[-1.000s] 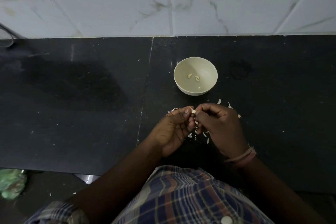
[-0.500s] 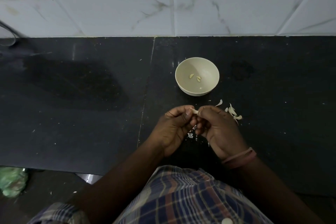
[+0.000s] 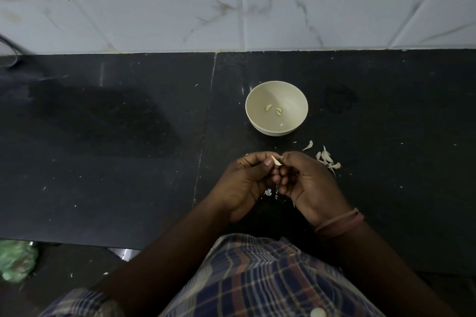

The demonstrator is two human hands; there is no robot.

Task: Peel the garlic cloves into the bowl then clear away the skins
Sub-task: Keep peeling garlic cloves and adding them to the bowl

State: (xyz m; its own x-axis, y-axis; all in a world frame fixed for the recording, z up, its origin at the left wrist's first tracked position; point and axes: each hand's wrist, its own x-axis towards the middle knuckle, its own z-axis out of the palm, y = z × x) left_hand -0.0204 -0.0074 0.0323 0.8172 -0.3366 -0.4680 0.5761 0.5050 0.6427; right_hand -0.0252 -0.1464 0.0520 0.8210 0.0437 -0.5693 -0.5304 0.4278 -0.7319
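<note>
A small cream bowl stands on the black counter with two peeled garlic cloves inside. Just in front of it my left hand and my right hand meet, fingers curled. Between their fingertips they pinch one pale garlic clove. A little heap of white skins lies on the counter to the right of my right hand. A few skin flakes lie under my hands.
A white marbled tile wall rises behind the counter. A joint line runs across the counter left of the bowl. Below the counter's front edge at the far left lies a green bag. My checked shirt fills the bottom.
My right hand has drawn slightly back and left, uncovering the heap of skins on its right. Both hands still work the same clove.
</note>
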